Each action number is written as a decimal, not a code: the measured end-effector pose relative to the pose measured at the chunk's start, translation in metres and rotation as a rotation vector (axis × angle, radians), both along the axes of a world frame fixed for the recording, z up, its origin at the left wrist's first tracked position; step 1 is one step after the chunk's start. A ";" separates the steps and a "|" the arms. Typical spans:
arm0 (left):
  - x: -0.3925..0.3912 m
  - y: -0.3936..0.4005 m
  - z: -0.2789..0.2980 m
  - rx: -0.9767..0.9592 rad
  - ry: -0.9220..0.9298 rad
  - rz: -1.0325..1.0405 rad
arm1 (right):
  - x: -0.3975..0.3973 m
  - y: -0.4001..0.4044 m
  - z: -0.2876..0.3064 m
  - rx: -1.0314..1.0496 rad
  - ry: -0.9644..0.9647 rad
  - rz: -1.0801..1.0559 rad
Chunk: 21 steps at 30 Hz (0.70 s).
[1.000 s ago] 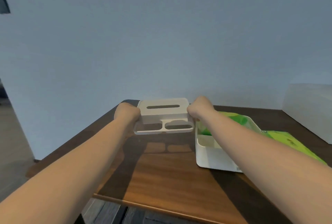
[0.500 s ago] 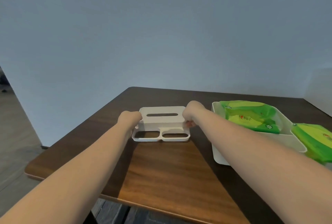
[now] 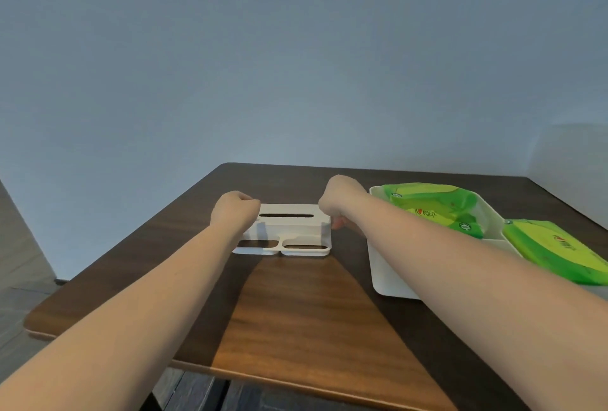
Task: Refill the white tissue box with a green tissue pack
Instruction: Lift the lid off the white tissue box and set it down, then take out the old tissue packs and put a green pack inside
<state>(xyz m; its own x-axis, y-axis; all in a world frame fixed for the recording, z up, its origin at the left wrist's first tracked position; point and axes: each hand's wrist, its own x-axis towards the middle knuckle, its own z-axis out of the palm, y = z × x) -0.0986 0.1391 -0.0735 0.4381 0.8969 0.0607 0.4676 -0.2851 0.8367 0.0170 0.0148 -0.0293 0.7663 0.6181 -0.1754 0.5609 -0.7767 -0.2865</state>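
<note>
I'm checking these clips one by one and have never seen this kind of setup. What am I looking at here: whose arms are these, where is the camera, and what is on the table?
No machine here: a person wears a wide-angle camera on the head, looking forward and down along both bare arms. The left hand and right hand each grip one end of a white plastic tissue-box lid with a dispensing slot, which sits on the dark brown wooden table. To the right stands a white open plastic box holding a green tissue pack. A second green tissue pack lies further right.
</note>
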 end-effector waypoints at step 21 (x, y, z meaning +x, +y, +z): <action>0.069 -0.138 0.053 0.268 0.108 -0.593 | 0.091 -0.227 0.011 0.048 -0.106 -0.541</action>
